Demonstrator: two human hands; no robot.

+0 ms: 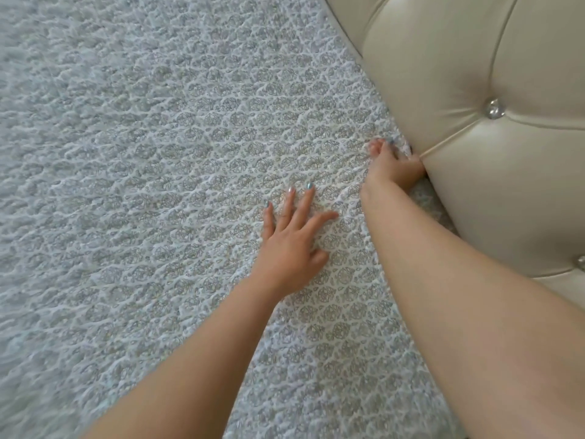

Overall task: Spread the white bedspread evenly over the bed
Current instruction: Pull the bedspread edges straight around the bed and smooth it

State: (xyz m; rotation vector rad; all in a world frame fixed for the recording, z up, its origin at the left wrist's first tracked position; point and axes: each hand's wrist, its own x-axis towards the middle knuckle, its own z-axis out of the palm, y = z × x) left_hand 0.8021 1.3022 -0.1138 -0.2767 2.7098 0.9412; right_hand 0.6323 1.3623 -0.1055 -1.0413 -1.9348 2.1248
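The white bedspread (152, 172), quilted with a grey leaf pattern, covers the bed across most of the view. My left hand (292, 245) lies flat on it with fingers spread, palm down. My right hand (391, 164) is at the bedspread's edge where it meets the headboard, its fingers curled down into the gap and pressed on the fabric edge. The fingertips are partly hidden in that gap.
A cream tufted headboard (474, 74) with crystal buttons (494, 108) fills the upper right. The bedspread runs wide to the left and toward me.
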